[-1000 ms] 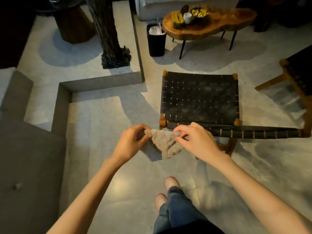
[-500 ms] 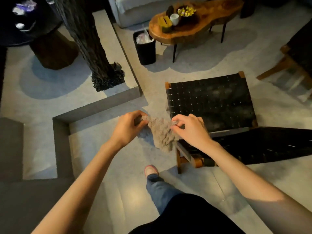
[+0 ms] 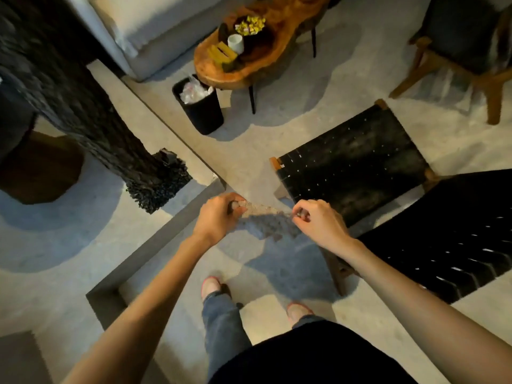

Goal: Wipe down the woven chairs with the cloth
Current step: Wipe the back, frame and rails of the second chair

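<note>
A grey cloth (image 3: 267, 221) hangs stretched between my two hands above the floor. My left hand (image 3: 219, 216) pinches its left corner and my right hand (image 3: 318, 223) pinches its right corner. Just right of the cloth stands a black woven chair (image 3: 357, 167) with wooden corners; its woven backrest (image 3: 457, 234) runs off to the right. The cloth is apart from the chair's seat. A second wooden-framed chair (image 3: 465, 37) stands at the top right.
A live-edge wooden coffee table (image 3: 277, 56) with a cup and a bowl stands ahead, with a black waste bin (image 3: 199, 106) beside it. A dark tree trunk (image 3: 83, 112) rises from a raised concrete step (image 3: 155, 245) on the left. My feet stand on the grey floor.
The view has swung left and down, so the chair sits further right. My hands have drawn apart and pulled the cloth out flat between them.
</note>
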Demonstrator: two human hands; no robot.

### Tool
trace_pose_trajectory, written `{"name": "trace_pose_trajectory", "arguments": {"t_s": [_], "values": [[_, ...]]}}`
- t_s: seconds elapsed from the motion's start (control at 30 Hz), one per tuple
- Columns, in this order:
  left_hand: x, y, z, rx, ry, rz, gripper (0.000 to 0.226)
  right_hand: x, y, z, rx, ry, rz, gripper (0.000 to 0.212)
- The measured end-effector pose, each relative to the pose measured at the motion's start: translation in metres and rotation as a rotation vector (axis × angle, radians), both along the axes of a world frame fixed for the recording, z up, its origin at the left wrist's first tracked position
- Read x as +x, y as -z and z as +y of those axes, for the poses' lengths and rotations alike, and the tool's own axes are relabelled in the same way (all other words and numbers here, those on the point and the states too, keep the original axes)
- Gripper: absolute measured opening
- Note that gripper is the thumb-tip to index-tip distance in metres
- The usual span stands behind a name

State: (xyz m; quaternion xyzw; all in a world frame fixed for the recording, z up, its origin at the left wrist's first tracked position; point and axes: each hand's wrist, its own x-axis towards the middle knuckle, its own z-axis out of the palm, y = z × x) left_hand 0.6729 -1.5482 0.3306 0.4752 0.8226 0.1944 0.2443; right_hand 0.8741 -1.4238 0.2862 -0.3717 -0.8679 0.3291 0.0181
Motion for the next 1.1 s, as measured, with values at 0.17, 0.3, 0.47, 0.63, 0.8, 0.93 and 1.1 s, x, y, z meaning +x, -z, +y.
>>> {"name": "trace_pose_trajectory", "arguments": {"t_s": [0.17, 0.3, 0.47, 0.63, 0.8, 0.93, 1.1], "values": [[-0.079, 0.016, 0.031, 0.026, 0.194, 0.024, 0.012, -0.059, 0.018, -0.019, 0.074, 0.194, -0.009, 0.008], [-0.121, 0.016, 0.049, 0.026, 0.314, 0.025, 0.015, -0.095, 0.017, -0.034, -0.028, 0.366, -0.006, 0.006], [-0.152, 0.018, 0.078, 0.032, 0.420, -0.044, 0.020, -0.119, 0.023, -0.032, -0.138, 0.531, -0.020, 0.035], [-0.162, 0.036, 0.108, 0.008, 0.385, -0.057, 0.019, -0.124, 0.045, -0.014, -0.175, 0.596, -0.006, 0.041], [-0.171, 0.078, 0.142, -0.050, 0.272, 0.036, 0.016, -0.124, 0.077, 0.007, -0.124, 0.616, -0.062, 0.026], [-0.168, 0.117, 0.164, -0.092, 0.147, 0.204, 0.020, -0.127, 0.104, 0.029, -0.216, 0.689, 0.000, 0.013], [-0.172, 0.178, 0.206, -0.088, -0.002, -0.011, 0.026, -0.144, 0.160, 0.064, -0.325, 0.760, 0.120, 0.007]]}}
